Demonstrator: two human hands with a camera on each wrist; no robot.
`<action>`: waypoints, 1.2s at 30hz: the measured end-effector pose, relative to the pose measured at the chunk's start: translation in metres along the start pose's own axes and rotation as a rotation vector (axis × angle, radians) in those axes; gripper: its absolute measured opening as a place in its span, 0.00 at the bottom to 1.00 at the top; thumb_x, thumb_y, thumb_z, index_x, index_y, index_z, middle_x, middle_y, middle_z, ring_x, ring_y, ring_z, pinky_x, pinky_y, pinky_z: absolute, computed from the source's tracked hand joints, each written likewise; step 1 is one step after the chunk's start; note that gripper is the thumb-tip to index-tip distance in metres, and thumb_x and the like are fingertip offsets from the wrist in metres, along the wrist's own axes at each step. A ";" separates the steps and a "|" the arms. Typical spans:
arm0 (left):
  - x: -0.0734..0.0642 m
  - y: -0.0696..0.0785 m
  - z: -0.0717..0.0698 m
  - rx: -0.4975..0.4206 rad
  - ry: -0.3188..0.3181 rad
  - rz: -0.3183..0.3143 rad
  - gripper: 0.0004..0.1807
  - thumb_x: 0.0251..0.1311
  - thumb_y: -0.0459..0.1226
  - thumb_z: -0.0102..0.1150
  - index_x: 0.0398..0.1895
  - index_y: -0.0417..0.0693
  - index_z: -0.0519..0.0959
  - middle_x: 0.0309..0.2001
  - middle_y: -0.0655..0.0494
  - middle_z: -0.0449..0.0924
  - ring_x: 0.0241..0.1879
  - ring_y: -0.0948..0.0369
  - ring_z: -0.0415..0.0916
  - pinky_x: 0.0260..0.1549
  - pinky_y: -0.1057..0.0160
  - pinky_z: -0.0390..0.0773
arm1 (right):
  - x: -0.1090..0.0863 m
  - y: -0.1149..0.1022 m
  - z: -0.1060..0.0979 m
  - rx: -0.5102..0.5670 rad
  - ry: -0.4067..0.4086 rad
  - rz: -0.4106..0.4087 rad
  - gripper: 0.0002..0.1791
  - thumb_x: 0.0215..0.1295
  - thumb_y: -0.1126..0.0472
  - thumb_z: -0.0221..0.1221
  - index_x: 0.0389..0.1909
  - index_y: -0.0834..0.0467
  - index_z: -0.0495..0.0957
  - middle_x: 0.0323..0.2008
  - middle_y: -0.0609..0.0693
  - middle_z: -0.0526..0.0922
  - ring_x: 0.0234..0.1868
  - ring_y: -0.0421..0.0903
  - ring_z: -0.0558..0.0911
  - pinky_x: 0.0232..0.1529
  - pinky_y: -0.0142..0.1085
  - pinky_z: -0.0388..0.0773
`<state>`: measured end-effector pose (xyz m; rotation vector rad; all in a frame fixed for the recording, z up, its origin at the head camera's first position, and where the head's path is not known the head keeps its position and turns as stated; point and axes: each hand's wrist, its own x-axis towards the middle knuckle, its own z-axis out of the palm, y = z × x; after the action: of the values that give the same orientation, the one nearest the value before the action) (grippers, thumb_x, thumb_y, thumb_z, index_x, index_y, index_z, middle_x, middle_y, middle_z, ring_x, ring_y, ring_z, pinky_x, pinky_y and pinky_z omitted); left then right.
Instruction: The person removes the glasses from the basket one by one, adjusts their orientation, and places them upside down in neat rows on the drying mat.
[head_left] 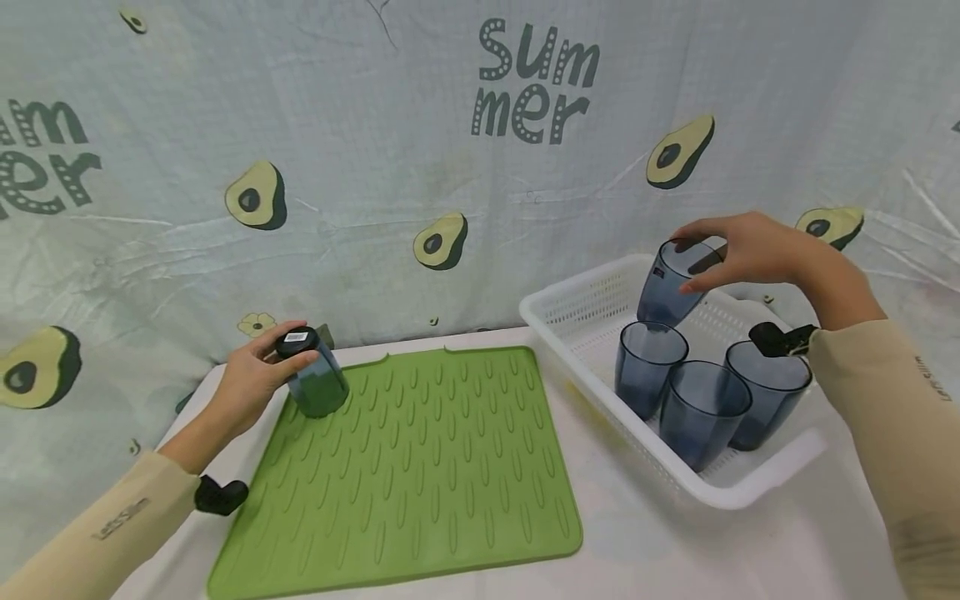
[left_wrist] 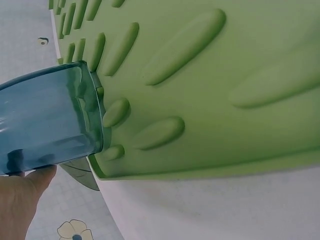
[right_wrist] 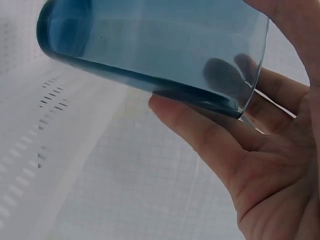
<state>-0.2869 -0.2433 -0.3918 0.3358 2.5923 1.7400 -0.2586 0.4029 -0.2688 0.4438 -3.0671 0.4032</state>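
Note:
Near the far left corner of the green ridged mat [head_left: 420,467], my left hand [head_left: 251,379] holds a blue tumbler [head_left: 321,385] by its upper part. Its dark top end bears a white label; it leans a little, with its lower end at the mat. In the left wrist view, the tumbler [left_wrist: 45,115] has its lower end against the mat's ridges. Over the white basket [head_left: 720,497], my right hand [head_left: 757,250] grips another blue tumbler [head_left: 663,287] near its rim. That tumbler is tilted, above the others. The right wrist view shows fingers through the clear wall of the tumbler [right_wrist: 150,45].
Inside the basket, 3 blue tumblers stand rim up: one at the left [head_left: 648,375], one in front [head_left: 701,421], one at the right [head_left: 768,396]. A cloth [head_left: 360,167] printed with avocados hangs behind the white table [head_left: 600,550].

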 end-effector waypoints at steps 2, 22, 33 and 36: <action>0.000 0.000 0.001 0.004 0.004 0.003 0.37 0.69 0.43 0.64 0.79 0.61 0.62 0.79 0.36 0.48 0.71 0.53 0.65 0.49 0.80 0.75 | -0.003 -0.001 0.000 -0.003 0.006 0.007 0.47 0.55 0.43 0.75 0.72 0.57 0.69 0.64 0.60 0.77 0.58 0.62 0.81 0.50 0.58 0.79; -0.001 -0.001 0.001 -0.050 0.007 -0.001 0.37 0.69 0.41 0.64 0.79 0.61 0.62 0.80 0.36 0.45 0.76 0.39 0.53 0.49 0.82 0.74 | -0.032 -0.019 0.000 0.049 0.167 -0.062 0.46 0.49 0.50 0.79 0.70 0.51 0.72 0.49 0.55 0.84 0.32 0.43 0.83 0.28 0.35 0.75; 0.000 -0.003 0.001 -0.037 0.012 -0.009 0.37 0.69 0.42 0.65 0.78 0.62 0.62 0.79 0.35 0.46 0.76 0.40 0.54 0.49 0.82 0.74 | -0.033 -0.028 -0.002 -0.003 0.210 -0.124 0.47 0.47 0.50 0.80 0.70 0.51 0.72 0.49 0.53 0.84 0.31 0.43 0.81 0.28 0.35 0.74; -0.001 -0.002 0.001 -0.019 0.013 -0.015 0.37 0.69 0.44 0.64 0.79 0.62 0.62 0.79 0.36 0.47 0.75 0.41 0.55 0.49 0.81 0.74 | -0.034 -0.031 -0.001 -0.004 0.234 -0.127 0.47 0.46 0.50 0.81 0.70 0.51 0.73 0.48 0.53 0.84 0.33 0.45 0.80 0.27 0.35 0.74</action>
<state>-0.2860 -0.2431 -0.3937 0.3053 2.5788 1.7663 -0.2169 0.3836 -0.2617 0.5451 -2.7960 0.4117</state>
